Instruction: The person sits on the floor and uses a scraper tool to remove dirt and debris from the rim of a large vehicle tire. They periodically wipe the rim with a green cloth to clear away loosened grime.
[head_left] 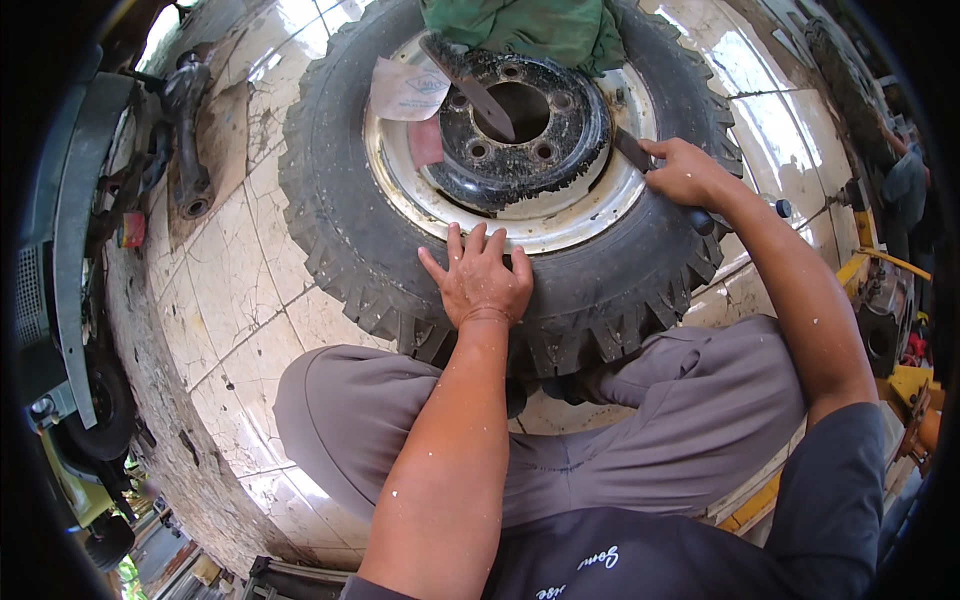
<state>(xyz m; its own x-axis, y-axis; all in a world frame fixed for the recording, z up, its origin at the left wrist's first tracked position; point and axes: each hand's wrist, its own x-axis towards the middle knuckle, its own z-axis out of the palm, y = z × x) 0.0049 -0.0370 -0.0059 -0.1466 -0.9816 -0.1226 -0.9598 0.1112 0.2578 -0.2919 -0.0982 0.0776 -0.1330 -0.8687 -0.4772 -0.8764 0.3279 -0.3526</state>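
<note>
A treaded black tyre (400,270) on a white-and-black wheel rim (545,230) lies flat between my legs. My left hand (485,275) rests open on the near sidewall, its fingertips at the rim's edge. My right hand (685,175) is closed round a flat-bladed scraper (632,150), its dark blade against the rim's right side. On the rim lies a long tool that looks like a wire brush (485,105), its tapered end over the centre hole. Beside it are a pale printed sheet (410,92), perhaps sandpaper, and a small reddish piece (427,143).
A green cloth (525,30) drapes over the tyre's far side. Cracked white floor tiles (240,270) surround the wheel. A metal arm-like part (188,140) lies on brown cardboard (222,140) at the left. Yellow metal parts (905,385) stand at the right.
</note>
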